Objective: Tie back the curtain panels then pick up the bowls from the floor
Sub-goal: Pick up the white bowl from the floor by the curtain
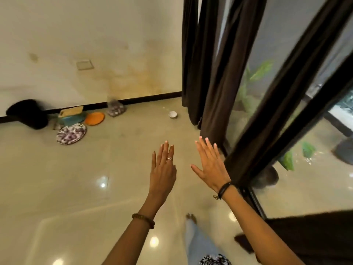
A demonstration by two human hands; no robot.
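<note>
Dark brown curtain panels (215, 77) hang gathered along the glass at the right, reaching down to the floor. A small white bowl (172, 114) stands on the glossy floor near the curtain's foot. My left hand (162, 165) and my right hand (211, 165) are stretched out in front of me over the floor, fingers straight, holding nothing. The right hand is just left of the nearest curtain fold, not touching it.
By the far wall lie an orange plate (94, 118), a patterned plate (71, 133), a blue container (73, 117), a bag of small items (115, 109) and a black object (28, 113). Dark window frame bars (286, 104) cross at right. My foot (191, 219) is below.
</note>
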